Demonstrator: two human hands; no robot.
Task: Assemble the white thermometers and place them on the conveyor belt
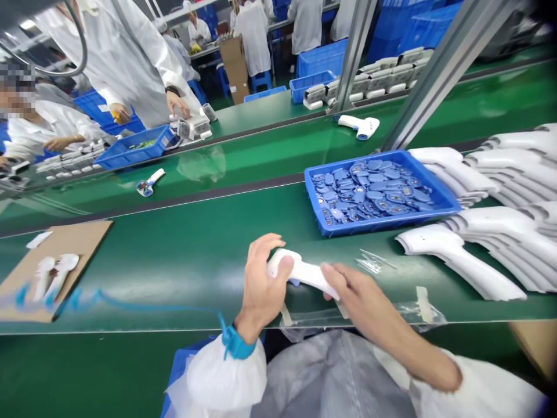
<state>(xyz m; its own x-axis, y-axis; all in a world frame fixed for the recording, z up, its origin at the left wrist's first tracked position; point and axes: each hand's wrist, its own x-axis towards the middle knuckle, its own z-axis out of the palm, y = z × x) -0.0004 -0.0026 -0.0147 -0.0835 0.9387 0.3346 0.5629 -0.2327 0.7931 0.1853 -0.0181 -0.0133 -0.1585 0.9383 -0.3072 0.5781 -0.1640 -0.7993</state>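
Note:
Both my hands grip one white thermometer-gun housing [300,271] just above the near edge of the green bench [174,255]. My left hand [261,278] curls round its head end, thumb on top. My right hand [352,290] closes on its handle end. A blue wrist strap [237,343] with a coiled cord circles my left wrist. A blue tray [439,200] of small blue parts sits a little beyond and to the right of my hands. White housings [461,261] lie stacked at the right.
A cardboard sheet [87,238] with two white pieces lies at the left. Clear plastic film [374,316] is taped along the bench edge. Green conveyor lanes [261,157] carry single white units [359,125]. Co-workers in white coats [130,64] and blue bins [134,148] stand opposite. A metal post [430,69] slants at right.

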